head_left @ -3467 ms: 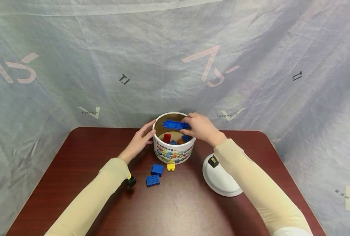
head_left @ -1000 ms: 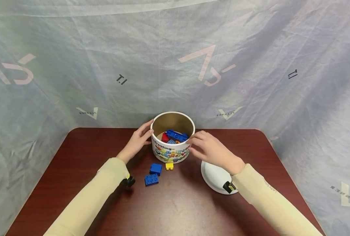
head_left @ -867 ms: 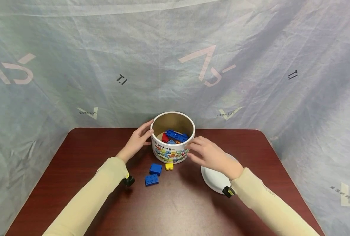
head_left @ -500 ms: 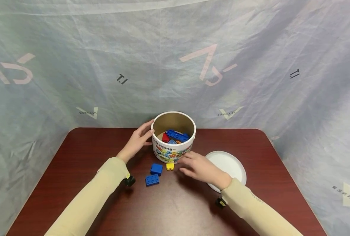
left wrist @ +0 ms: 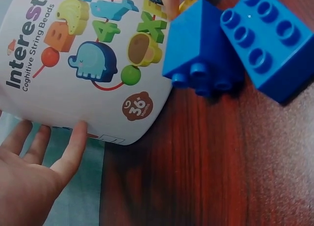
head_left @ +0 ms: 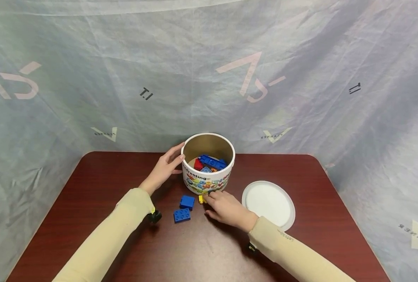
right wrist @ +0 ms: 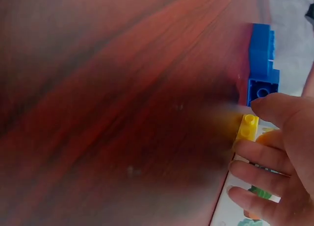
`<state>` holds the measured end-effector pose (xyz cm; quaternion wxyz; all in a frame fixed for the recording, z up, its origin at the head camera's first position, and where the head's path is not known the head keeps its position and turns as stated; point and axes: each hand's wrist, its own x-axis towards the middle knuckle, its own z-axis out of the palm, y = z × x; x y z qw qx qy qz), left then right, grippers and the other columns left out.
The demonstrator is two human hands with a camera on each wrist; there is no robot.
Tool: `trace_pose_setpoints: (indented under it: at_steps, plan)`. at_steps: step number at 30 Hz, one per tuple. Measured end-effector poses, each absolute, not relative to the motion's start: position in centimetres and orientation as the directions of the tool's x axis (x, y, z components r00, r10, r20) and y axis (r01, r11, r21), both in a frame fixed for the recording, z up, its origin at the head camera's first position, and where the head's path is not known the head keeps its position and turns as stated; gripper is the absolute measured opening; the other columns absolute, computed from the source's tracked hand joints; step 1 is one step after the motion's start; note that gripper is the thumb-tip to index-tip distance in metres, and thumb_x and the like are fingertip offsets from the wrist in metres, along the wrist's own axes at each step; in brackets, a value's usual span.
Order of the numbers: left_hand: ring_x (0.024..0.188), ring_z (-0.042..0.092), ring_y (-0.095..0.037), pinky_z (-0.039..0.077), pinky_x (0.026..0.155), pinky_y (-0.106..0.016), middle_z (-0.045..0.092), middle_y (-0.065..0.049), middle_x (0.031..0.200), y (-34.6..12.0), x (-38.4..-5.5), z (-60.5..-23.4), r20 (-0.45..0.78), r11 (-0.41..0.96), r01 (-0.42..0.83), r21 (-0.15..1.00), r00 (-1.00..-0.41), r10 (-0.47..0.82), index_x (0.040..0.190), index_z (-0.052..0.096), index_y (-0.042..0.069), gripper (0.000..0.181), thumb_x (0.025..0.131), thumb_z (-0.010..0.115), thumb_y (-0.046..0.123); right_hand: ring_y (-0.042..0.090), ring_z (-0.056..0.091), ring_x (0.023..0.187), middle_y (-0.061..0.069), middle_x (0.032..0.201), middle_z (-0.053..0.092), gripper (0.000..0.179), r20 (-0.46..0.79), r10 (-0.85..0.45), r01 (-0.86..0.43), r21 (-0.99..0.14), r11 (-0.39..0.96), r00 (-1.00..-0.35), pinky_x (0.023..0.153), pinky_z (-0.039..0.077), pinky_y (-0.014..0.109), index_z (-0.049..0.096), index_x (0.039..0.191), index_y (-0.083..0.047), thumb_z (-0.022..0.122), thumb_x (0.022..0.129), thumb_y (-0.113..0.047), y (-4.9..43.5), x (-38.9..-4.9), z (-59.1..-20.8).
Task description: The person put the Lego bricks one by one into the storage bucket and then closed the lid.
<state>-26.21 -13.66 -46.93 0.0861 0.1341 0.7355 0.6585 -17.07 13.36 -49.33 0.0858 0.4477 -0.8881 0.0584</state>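
A round white tub [head_left: 209, 183], printed with colourful shapes, stands uncovered at the table's back. Fingers spread, my left hand [head_left: 162, 171] rests against its left side; the left wrist view shows the fingertips on the printed wall. In front of the tub my right hand [head_left: 227, 209] reaches down to a small yellow brick [head_left: 200, 199]. Its fingers overlap the brick, while the thumb stands apart from it in the right wrist view. Left of the yellow brick lie a blue brick [head_left: 187, 202] on its side and another blue brick [head_left: 182, 215] with studs up.
Inside the tub are a long blue piece [head_left: 212, 161], a red brick [head_left: 198, 164] and other pieces. A round white lid [head_left: 270, 203] lies to the right, beside the right forearm. Grey printed cloth [head_left: 195, 98] hangs close behind the brown table [head_left: 107, 188].
The long blue piece that my right hand held over the tub now lies inside it. That hand has since moved down and left to the yellow brick. My left hand has stayed at the tub.
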Motion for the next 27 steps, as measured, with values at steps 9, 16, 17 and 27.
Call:
trace_pose_setpoints:
  at_steps: [9, 16, 17, 27]
  plan:
    - [0.148, 0.042, -0.035, 0.050, 0.101, -0.066, 0.033, -0.014, 0.168, -13.57, -26.51, -47.09, 0.061, 0.100, 0.098, 0.990, -0.947, 0.317, 0.163, 0.037, 0.032, 0.057, 0.109, 0.056, 0.035, 0.023, 0.064, 0.093, 0.002, 0.097, 0.067, 0.028, 0.238, -0.783, -0.800, 0.043, 0.599, -0.574, 0.084, 0.055, 0.039, 0.071, 0.107, -0.011, 0.083, 0.089, -0.030, 13.40, -17.11, -49.06]
    - [0.148, 0.042, -0.036, 0.049, 0.102, -0.066, 0.032, -0.015, 0.168, -13.65, -26.40, -47.16, 0.050, 0.096, 0.084, 0.992, -0.948, 0.313, 0.163, 0.036, 0.032, 0.058, 0.109, 0.056, 0.036, 0.022, 0.064, 0.092, 0.001, 0.097, 0.066, 0.029, 0.218, -0.760, -0.770, 0.059, 0.636, -0.612, 0.081, 0.054, 0.038, 0.070, 0.104, -0.014, 0.084, 0.089, -0.035, 13.11, -16.86, -49.08]
    - [0.148, 0.042, -0.036, 0.050, 0.102, -0.065, 0.032, -0.015, 0.168, -13.65, -26.36, -47.16, 0.049, 0.100, 0.084, 0.991, -0.949, 0.312, 0.163, 0.036, 0.032, 0.058, 0.109, 0.056, 0.035, 0.022, 0.064, 0.091, 0.001, 0.096, 0.066, 0.029, 0.221, -0.757, -0.766, 0.062, 0.640, -0.615, 0.080, 0.054, 0.038, 0.069, 0.103, -0.014, 0.084, 0.089, -0.035, 13.09, -16.89, -49.21]
    - [0.147, 0.043, -0.035, 0.052, 0.100, -0.062, 0.033, -0.013, 0.168, -13.67, -26.11, -47.00, 0.051, 0.109, 0.088, 0.990, -0.950, 0.307, 0.163, 0.037, 0.032, 0.057, 0.110, 0.055, 0.035, 0.018, 0.062, 0.084, -0.003, 0.088, 0.062, 0.029, 0.222, -0.761, -0.773, 0.044, 0.632, -0.610, 0.073, 0.050, 0.034, 0.068, 0.093, -0.016, 0.084, 0.088, -0.040, 13.11, -16.75, -49.58]
